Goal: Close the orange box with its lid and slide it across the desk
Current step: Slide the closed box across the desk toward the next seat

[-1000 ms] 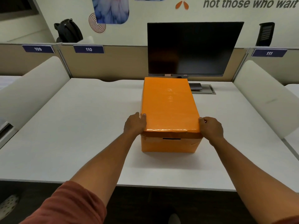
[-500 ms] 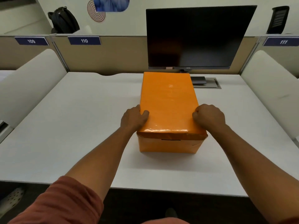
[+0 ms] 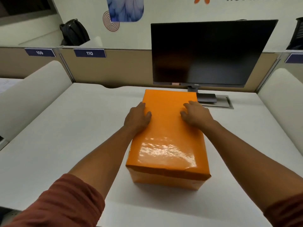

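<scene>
White tabletop (image 3: 68, 145) in an office cubicle, tan partition behind with blue number tags "109" (image 3: 39, 52) and "110" (image 3: 89, 53). Wall lettering at top right is cut off, unreadable.

Orange box (image 3: 167, 177) sits mid-tabletop, long axis running away from the person, orange lid (image 3: 168, 136) seated on top, glossy with glare on its near half. Near lid edge looks a bit crumpled at the right corner.

Left hand (image 3: 137, 118) lies flat on the lid's left edge, toward the far half; fingers spread and open, thumb on the top face, other fingers along the side edge, not gripping anything. Right hand (image 3: 195, 114) rests on the lid's right side opposite it, fingers loosely curled and splayed, palm down, pressing rather than holding. Most of the box lies nearer the person than both hands, between the forearms. Both arms stretched forward, nearly straight; rust-red sleeve (image 3: 65, 203) pushed up on the left arm.

Beyond the hands, just past the box's far end: dark monitor (image 3: 208, 53), screen off, small logo on the bezel too small to read; its base sits beside a grey cable hatch (image 3: 221, 104). Black backpack (image 3: 73, 32) far left beyond the partition. Blue feather graphic and red spiral on the wall.
</scene>
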The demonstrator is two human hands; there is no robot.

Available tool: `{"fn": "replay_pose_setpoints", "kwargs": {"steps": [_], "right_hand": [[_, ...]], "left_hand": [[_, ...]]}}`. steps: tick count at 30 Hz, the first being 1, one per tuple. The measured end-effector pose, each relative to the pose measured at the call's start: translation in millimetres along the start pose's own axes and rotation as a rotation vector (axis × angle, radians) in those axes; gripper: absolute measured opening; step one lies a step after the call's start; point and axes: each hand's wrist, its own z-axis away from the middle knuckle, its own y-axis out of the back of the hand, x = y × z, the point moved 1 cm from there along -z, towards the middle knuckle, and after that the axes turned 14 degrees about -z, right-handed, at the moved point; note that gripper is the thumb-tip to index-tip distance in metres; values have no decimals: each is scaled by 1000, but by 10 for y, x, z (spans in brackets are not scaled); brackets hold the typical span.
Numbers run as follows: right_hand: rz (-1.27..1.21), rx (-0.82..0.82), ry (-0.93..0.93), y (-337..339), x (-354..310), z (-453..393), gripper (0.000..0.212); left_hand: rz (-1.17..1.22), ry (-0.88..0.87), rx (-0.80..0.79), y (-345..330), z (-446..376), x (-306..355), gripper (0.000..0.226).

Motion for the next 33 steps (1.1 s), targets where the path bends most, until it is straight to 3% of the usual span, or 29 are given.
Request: {"fn": "replay_pose_setpoints", "kwargs": {"steps": [5, 11, 15, 20, 22, 24, 26, 30, 33], "right_hand": [[18, -105, 21, 48, 82, -373, 60], [64, -120, 82, 16, 208, -565, 58], [80, -99, 82, -116, 287, -569, 65], [59, -115, 57, -142, 242, -525, 64], [-61, -151, 44, -92, 241, -470, 60], [-411, -129, 7, -28, 319, -364, 51], [-763, -8, -74, -12, 427, -195, 46], [-1005, 173, -188, -130, 550, 95, 46], [-1152, 130, -337, -223, 609, 288, 47]], "left_hand": [[-76, -53, 16, 4, -364, 163, 51], [-195, -15, 62, -34, -563, 170, 35], [-375, -113, 3, -65, -561, 163, 43], [-365, -120, -153, -28, -527, 171, 54], [-251, -131, -231, -29, -473, 126, 59], [-132, -130, -269, -47, -401, 58, 64], [-26, -88, -273, -68, -322, 22, 70], [160, 97, -230, -122, -101, -80, 82], [297, 238, -267, -142, 21, -227, 83]]}}
